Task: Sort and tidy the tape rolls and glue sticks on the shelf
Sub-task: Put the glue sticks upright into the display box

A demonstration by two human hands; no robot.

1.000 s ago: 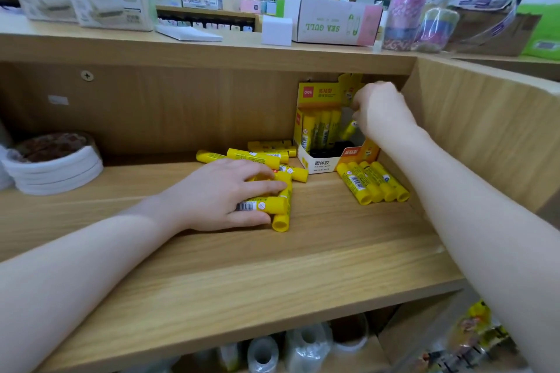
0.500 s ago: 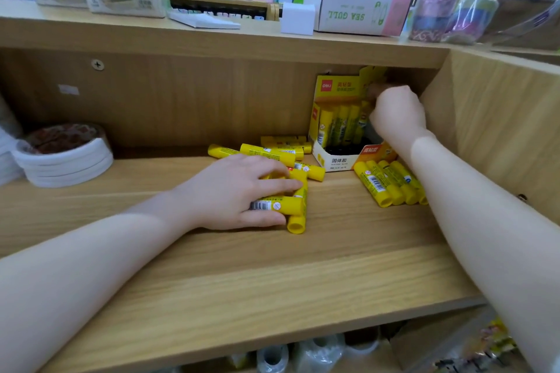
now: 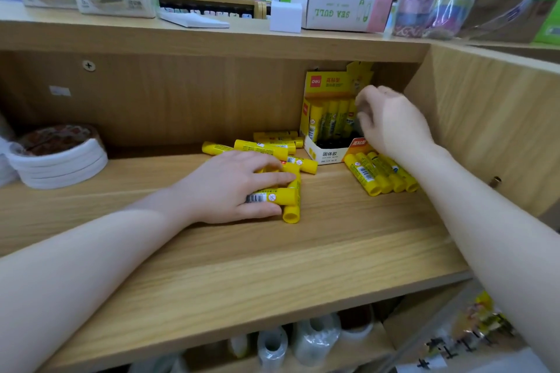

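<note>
Yellow glue sticks point(image 3: 266, 147) lie scattered on the wooden shelf point(image 3: 272, 266). My left hand point(image 3: 230, 188) rests on this pile and grips a glue stick point(image 3: 272, 197) with a barcode label between fingers and thumb. At the back right stands a yellow and white display box point(image 3: 328, 154) with several sticks upright inside. My right hand point(image 3: 391, 121) is at the box's right side, its curled fingers against the upright sticks; whether it pinches one is hidden. A row of glue sticks point(image 3: 378, 174) lies in front of the box. A stack of white tape rolls point(image 3: 57, 160) sits at the far left.
The shelf's right wall point(image 3: 491, 118) stands close beside my right arm. The top shelf carries cartons, a SEA GULL box point(image 3: 336, 9) and wrapped coloured rolls point(image 3: 436, 6). Clear tape rolls point(image 3: 272, 348) sit on the shelf below.
My right hand held a tilted glue stick at the box and has lowered it in among the upright ones. My left hand has stayed on the pile. The camera has shifted.
</note>
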